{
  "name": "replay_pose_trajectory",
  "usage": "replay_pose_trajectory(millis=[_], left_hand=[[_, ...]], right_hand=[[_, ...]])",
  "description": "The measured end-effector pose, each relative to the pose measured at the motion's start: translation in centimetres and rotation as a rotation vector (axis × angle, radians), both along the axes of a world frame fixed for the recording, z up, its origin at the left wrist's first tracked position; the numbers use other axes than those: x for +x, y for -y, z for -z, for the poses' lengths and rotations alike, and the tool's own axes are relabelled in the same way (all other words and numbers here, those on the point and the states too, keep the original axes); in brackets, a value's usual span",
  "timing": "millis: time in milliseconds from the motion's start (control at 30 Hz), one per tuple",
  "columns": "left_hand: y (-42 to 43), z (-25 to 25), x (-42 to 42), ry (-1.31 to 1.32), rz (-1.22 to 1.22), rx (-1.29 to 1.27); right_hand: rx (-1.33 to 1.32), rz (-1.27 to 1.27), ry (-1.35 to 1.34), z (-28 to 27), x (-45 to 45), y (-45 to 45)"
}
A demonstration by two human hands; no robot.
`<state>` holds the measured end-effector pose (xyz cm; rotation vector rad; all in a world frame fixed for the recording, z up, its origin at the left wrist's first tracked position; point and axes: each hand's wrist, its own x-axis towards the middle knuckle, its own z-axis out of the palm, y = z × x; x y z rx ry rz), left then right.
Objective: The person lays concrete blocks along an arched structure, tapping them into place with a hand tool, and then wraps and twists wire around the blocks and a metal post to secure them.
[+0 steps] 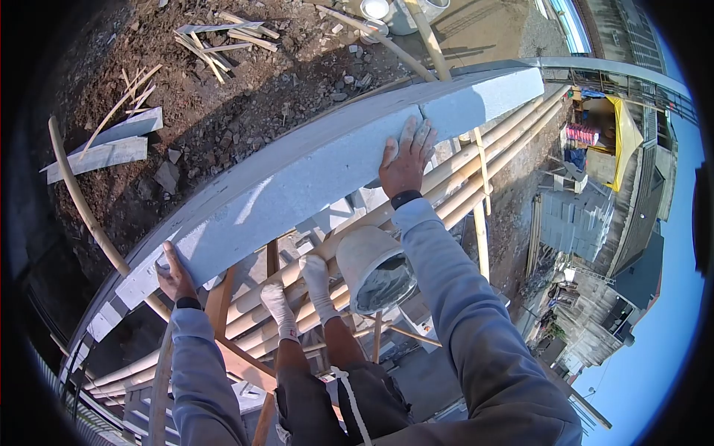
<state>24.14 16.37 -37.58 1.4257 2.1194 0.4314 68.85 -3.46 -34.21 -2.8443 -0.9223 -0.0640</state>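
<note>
A long row of pale grey blocks (297,175) runs diagonally across the view as the top of a wall. My right hand (406,157) lies on the block face near a dark joint, its fingers spread. Further down the row on the left, my left hand (175,276) rests against the lower block edge, fingers apart, with some fingertips hidden at the edge. Below the wall, between my arms, a whitish bucket (375,271) holds grey wet material. My feet in light socks (316,280) stand on bamboo poles (342,241).
Bamboo uprights (85,212) cross the wall's left end. Rubble, wood strips (216,44) and loose boards (104,149) lie beyond the wall. Wooden framing (242,364) stands beside my legs. At the right are stacked blocks (573,223) and a yellow sheet (626,141).
</note>
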Motion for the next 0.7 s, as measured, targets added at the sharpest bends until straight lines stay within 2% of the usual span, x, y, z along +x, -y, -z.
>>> replay_pose_trajectory(millis=[467,567,700], left_hand=[[0.1,-2.2,1.7,-0.078,0.014,-0.063],[0.0,-3.8,2.7,-0.106,0.034,-0.132],[0.1,-3.0,2.4,-0.112,0.061,-0.093]], right_hand=[[0.061,-0.024,0.002,0.4,-0.3,0.4],[-0.069,-0.016,0.03,-0.1,-0.2,0.4],[-0.271,-0.238,-0.029,-3.1,2.1,1.8]])
